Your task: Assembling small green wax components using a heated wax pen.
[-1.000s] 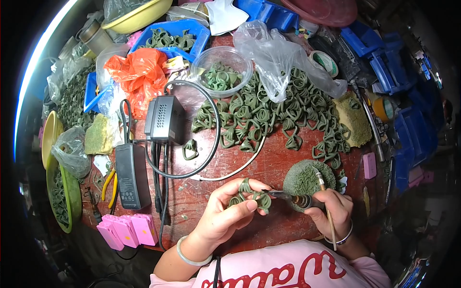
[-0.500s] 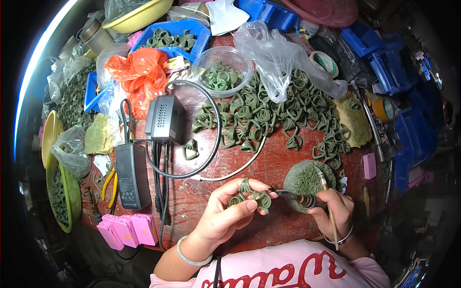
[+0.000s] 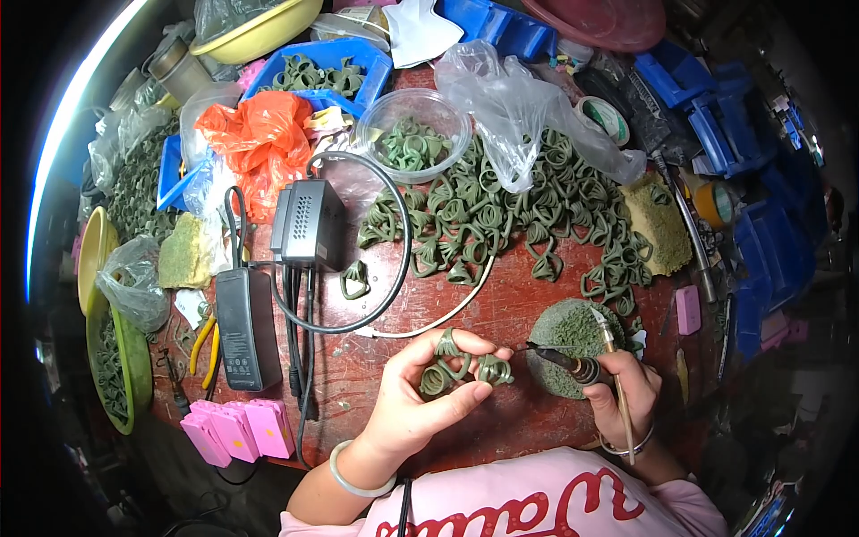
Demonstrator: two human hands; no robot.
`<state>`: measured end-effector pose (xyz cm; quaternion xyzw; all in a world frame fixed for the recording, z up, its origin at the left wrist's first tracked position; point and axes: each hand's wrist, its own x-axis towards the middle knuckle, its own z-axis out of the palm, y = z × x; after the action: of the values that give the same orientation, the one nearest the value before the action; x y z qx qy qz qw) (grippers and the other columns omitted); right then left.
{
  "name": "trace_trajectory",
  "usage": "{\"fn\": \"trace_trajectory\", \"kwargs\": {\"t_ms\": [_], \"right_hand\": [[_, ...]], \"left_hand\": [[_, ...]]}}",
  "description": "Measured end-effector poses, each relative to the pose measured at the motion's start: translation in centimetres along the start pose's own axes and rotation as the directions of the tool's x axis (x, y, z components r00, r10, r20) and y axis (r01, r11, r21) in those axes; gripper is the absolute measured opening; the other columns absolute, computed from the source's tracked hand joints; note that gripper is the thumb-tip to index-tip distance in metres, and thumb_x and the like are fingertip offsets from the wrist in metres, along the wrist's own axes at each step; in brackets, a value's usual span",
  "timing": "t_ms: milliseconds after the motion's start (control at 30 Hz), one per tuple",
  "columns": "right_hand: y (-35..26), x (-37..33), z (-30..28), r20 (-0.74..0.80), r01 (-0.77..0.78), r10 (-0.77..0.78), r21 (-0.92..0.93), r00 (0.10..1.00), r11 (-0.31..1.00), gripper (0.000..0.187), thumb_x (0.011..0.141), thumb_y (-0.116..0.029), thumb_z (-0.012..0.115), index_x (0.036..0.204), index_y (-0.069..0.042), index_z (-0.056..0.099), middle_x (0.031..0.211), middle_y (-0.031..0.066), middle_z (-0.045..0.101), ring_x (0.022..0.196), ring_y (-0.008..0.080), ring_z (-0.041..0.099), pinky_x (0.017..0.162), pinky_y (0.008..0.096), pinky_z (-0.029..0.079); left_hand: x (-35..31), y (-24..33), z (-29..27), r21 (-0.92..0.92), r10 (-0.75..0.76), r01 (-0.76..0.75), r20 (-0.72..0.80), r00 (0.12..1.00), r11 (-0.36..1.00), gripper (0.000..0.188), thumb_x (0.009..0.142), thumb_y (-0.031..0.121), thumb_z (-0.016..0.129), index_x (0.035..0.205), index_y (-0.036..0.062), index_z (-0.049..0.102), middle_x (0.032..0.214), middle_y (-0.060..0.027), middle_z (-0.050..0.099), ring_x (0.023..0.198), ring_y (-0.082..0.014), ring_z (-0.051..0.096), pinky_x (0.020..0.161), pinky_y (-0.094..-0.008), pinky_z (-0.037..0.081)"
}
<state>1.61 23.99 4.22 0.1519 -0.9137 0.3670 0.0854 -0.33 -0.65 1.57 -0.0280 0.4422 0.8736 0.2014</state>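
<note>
My left hand [image 3: 413,398] pinches a cluster of dark green wax-like rings [image 3: 454,355] between thumb and fingers, just over the front of the table. In my right hand [image 3: 633,394] is a soldering-iron-like pen [image 3: 582,368], its dark thin tip pointing left, a short gap from the rings. The same hand also keeps hold of a slim knife-like tool [image 3: 619,385] with a pale handle, its metal tip pointing up and away. Behind the pen sits a round green block [image 3: 552,327] with a crumbly top, partly hidden by the tools.
A heap of green rings [image 3: 501,215] covers the middle back. Left of it stand a black power box [image 3: 309,224], an adapter [image 3: 246,331] and looped cables. Pink blocks [image 3: 237,430] and yellow-handled pliers [image 3: 205,345] lie front left; blue bins [image 3: 729,130] line the right.
The pen's tip has drawn back to the right, away from the rings. My left hand has turned the ring cluster slightly and shifted it a little left.
</note>
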Motion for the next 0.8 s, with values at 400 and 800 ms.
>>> {"fn": "trace_trajectory", "kwargs": {"t_ms": [400, 800], "right_hand": [[-0.15, 0.04, -0.42, 0.016, 0.02, -0.02, -0.025, 1.0, 0.999, 0.034, 0.084, -0.031, 0.073, 0.088, -0.001, 0.059, 0.066, 0.008, 0.058, 0.056, 0.0246, 0.061, 0.051, 0.0331, 0.048], [0.1, 0.38, -0.34, 0.075, 0.083, -0.077, -0.07, 0.994, 0.994, 0.033, 0.081, -0.029, 0.076, 0.085, -0.002, 0.059, 0.064, 0.0075, 0.057, 0.054, 0.0243, 0.06, 0.048, 0.0337, 0.047]], "left_hand": [[-0.24, -0.5, 0.41, 0.284, 0.249, -0.221, -0.065, 0.966, 0.933, 0.039, 0.078, -0.009, 0.07, 0.113, -0.0005, 0.055, 0.108, -0.0092, 0.065, 0.086, -0.007, 0.059, 0.074, -0.0197, 0.048], [-0.32, -0.7, 0.08, 0.299, 0.262, -0.228, -0.075, 0.962, 0.926, 0.042, 0.077, -0.012, 0.069, 0.114, 0.0, 0.052, 0.111, -0.0116, 0.063, 0.087, -0.0085, 0.059, 0.074, -0.02, 0.049]]}}
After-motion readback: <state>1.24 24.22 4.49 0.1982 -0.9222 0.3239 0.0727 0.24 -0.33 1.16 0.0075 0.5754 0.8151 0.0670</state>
